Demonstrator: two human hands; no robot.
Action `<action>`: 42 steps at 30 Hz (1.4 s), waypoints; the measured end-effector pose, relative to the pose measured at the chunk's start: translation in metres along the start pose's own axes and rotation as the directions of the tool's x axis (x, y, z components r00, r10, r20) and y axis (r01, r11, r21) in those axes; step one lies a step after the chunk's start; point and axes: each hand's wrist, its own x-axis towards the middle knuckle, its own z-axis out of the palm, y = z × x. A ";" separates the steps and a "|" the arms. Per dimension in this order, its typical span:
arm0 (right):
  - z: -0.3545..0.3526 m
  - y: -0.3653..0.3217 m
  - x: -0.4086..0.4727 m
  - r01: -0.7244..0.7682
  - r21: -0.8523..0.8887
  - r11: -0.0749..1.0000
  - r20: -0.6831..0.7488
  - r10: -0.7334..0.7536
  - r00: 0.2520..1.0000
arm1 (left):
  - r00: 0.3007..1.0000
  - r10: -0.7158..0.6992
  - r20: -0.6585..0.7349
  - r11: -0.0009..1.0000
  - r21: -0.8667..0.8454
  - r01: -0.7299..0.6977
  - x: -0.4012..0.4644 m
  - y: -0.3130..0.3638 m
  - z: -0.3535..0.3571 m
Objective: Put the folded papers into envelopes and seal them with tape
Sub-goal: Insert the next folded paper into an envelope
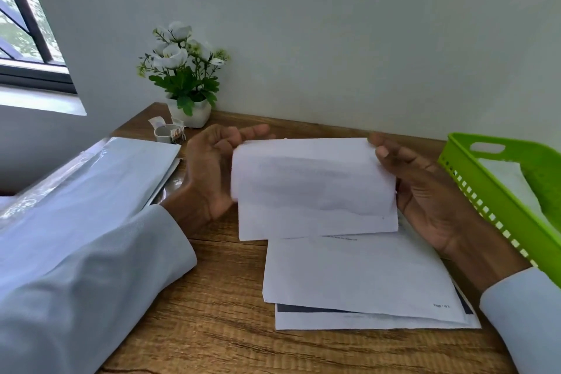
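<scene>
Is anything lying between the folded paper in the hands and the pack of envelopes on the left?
Only the left hand itself sits between the folded paper and the pack of envelopes. The desk between them shows nothing else; the tape roll lies further back.

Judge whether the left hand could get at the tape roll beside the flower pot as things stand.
Probably yes, once it lets go. The left hand now holds the folded paper, but the tape roll sits just beyond its fingers with bare desk between.
</scene>
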 end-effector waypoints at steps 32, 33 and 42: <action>0.004 0.004 0.004 0.256 -0.611 0.749 -0.085 -0.383 0.920 | 0.846 0.518 0.129 0.444 0.805 -0.394 0.007 -0.001 0.003; 0.004 0.004 0.002 0.256 -0.568 0.782 -0.080 -0.363 0.928 | 0.846 0.519 0.127 0.458 0.794 -0.400 0.006 -0.002 0.003; -0.002 0.010 -0.004 0.135 -0.312 0.941 -0.049 -0.158 0.986 | 0.874 0.462 0.151 0.547 0.727 -0.415 0.002 0.001 0.015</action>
